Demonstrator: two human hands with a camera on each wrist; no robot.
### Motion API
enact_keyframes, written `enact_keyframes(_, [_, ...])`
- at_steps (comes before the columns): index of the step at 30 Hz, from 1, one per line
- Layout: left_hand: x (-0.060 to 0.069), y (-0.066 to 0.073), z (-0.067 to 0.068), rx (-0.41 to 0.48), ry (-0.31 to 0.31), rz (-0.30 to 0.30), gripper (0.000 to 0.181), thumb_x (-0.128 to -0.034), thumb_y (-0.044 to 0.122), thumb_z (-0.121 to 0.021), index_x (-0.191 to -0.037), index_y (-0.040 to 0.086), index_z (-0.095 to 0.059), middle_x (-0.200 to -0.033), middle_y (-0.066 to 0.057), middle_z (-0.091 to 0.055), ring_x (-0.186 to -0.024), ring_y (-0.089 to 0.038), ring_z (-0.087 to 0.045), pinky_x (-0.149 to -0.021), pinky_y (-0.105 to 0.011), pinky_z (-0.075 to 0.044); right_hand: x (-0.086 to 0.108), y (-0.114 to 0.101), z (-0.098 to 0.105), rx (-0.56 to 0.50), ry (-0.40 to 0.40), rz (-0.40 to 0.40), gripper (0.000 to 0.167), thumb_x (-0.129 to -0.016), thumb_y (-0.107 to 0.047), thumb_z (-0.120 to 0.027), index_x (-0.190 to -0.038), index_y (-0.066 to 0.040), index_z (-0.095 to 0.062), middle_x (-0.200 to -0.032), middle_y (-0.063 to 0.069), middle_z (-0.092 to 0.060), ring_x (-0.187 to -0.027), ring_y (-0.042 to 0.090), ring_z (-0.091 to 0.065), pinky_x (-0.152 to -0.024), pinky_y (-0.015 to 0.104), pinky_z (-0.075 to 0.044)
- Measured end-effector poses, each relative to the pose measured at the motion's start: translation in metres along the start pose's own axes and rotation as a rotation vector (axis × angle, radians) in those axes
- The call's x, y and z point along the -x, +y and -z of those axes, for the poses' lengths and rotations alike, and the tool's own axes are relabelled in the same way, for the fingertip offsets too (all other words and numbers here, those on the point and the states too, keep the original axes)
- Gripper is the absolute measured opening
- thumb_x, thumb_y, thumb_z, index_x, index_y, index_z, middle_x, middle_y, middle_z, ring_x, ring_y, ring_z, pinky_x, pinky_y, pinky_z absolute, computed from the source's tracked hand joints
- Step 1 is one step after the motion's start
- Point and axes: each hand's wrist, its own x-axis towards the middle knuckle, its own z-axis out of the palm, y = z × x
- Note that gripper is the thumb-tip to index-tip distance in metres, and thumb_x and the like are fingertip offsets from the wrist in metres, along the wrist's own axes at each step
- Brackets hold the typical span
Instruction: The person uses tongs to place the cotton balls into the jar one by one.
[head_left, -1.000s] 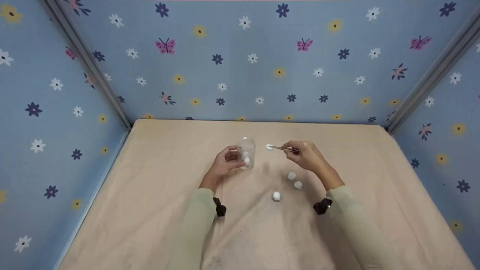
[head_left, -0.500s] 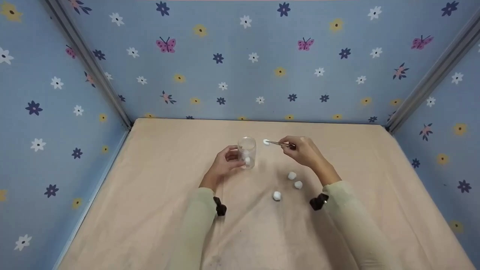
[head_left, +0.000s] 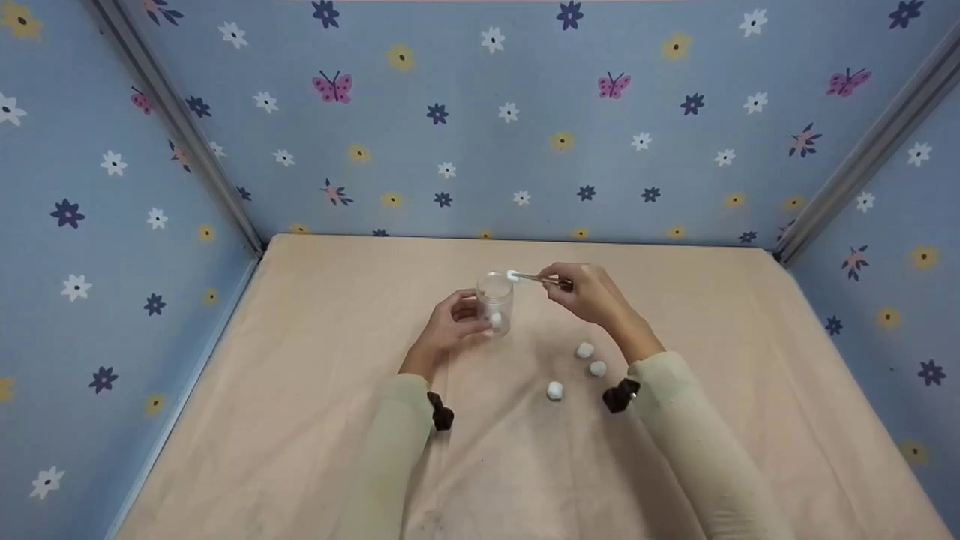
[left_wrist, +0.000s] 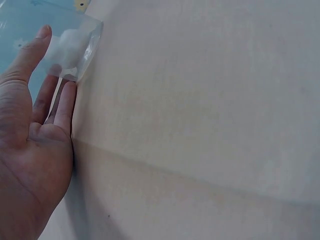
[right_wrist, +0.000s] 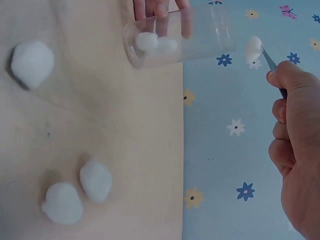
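Observation:
My left hand (head_left: 448, 330) grips a clear plastic jar (head_left: 496, 300) low on its side; the jar stands upright on the cloth with its mouth uncovered. Two white cotton balls (right_wrist: 147, 44) lie at its bottom in the right wrist view. Between the fingers of my right hand (head_left: 592, 292) is a pair of metal tweezers (head_left: 541, 280). Their tips pinch another cotton ball (right_wrist: 254, 49), held just outside the jar's rim at mouth height. In the left wrist view the thumb (left_wrist: 31, 55) presses the jar's near side.
Three loose cotton balls lie on the cloth right of the jar: one nearer (head_left: 554, 391), and a pair, upper (head_left: 585, 350) and lower (head_left: 598, 368). Beige cloth (head_left: 322, 390) covers the table. Blue flowered panels (head_left: 480, 135) rise at the back and both sides.
My right hand has moved left and away from me, bringing the tweezers and cotton ball from beside the jar up to its rim. The left hand keeps its hold on the jar.

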Motion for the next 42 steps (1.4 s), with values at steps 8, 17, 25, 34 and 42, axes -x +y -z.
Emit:
enact_keyframes(8, [-0.001, 0.002, 0.0, -0.002, 0.002, 0.0, 0.065, -0.1005, 0.001, -0.083, -0.16, 0.008, -0.057, -0.159, -0.023, -0.065, -0.15, -0.041, -0.062, -0.132, -0.052, -0.05, -0.011, -0.011, -0.004, -0.012, 0.01, 0.021, 0.02, -0.104, -0.007, -0.07, -0.117, -0.006, -0.085, -0.096, 0.015, -0.084, -0.068, 0.012, -0.052, -0.065, 0.025, -0.041])
enact_keyframes(17, [-0.002, 0.002, -0.002, -0.02, -0.003, -0.004, 0.063, -0.102, 0.004, -0.082, -0.16, 0.009, -0.057, -0.16, -0.023, -0.064, -0.151, -0.041, -0.063, -0.132, -0.053, -0.05, -0.017, -0.018, -0.011, -0.006, 0.021, 0.017, 0.019, -0.105, -0.01, -0.071, -0.117, -0.006, -0.085, -0.103, 0.016, -0.086, -0.071, 0.016, -0.061, -0.067, 0.028, -0.047])
enact_keyframes(25, [-0.001, 0.001, -0.002, -0.013, 0.002, 0.004, 0.065, -0.1019, 0.003, -0.082, -0.161, 0.009, -0.057, -0.161, -0.023, -0.064, -0.151, -0.04, -0.062, -0.132, -0.051, -0.05, -0.017, -0.019, -0.012, -0.011, 0.004, 0.003, 0.019, -0.106, -0.011, -0.071, -0.119, -0.006, -0.084, -0.105, 0.016, -0.086, -0.072, 0.017, -0.065, -0.067, 0.028, -0.05])
enact_keyframes(34, [-0.001, 0.002, -0.002, -0.012, 0.015, 0.011, 0.064, -0.1012, 0.004, -0.083, -0.16, 0.009, -0.058, -0.158, -0.021, -0.066, -0.149, -0.038, -0.064, -0.132, -0.051, -0.05, -0.016, -0.017, -0.013, -0.011, 0.0, 0.004, 0.02, -0.107, -0.01, -0.071, -0.122, -0.005, -0.083, -0.097, 0.016, -0.083, -0.067, 0.01, -0.051, -0.063, 0.024, -0.041])
enact_keyframes(42, [0.0, 0.001, -0.002, 0.012, 0.002, -0.01, 0.066, -0.1014, 0.0, -0.081, -0.162, 0.005, -0.055, -0.159, -0.025, -0.064, -0.149, -0.041, -0.062, -0.132, -0.051, -0.05, -0.014, -0.015, -0.011, -0.018, 0.001, 0.003, 0.02, -0.107, -0.01, -0.07, -0.123, -0.004, -0.083, -0.089, 0.016, -0.079, -0.066, 0.01, -0.047, -0.063, 0.025, -0.038])
